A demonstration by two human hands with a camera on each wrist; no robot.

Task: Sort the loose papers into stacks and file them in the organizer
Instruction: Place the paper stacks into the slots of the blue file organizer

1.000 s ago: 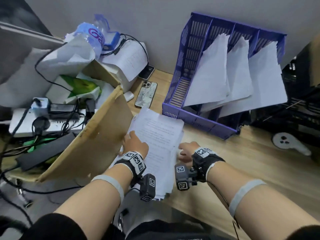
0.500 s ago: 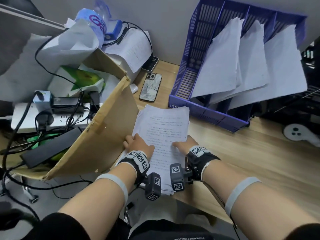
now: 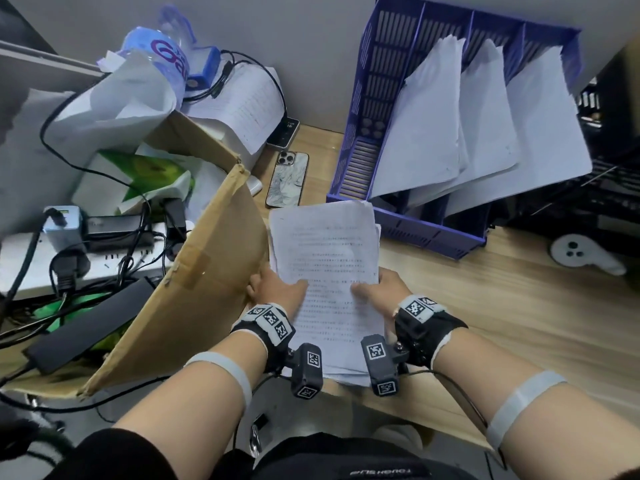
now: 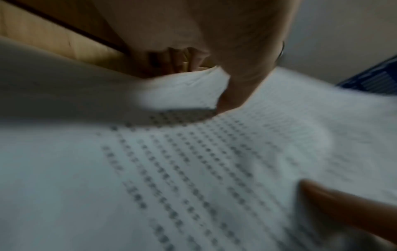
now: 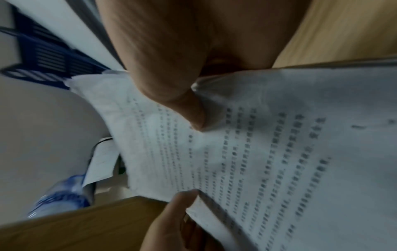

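So the stack of printed papers (image 3: 325, 271) is held up off the wooden desk (image 3: 519, 306), just near of the purple organizer (image 3: 408, 233), whose three right slots are already filled with sheets while the leftmost looks empty. The left hand (image 3: 273, 289) is clamped on the stack's left edge, thumb on top and fingers hidden underneath; the right hand (image 3: 384, 289) is pinched on the right edge the same way. Handling-wise it's light but floppy: loose sheets, slippery against each other, easily fanned out or creased, and the edges are already a bit uneven. Best gripped at both long edges, as is being done, or squared against the desk first. Compared with a second ago, when it was lying flat under the hands, the stack has been gathered and lifted.
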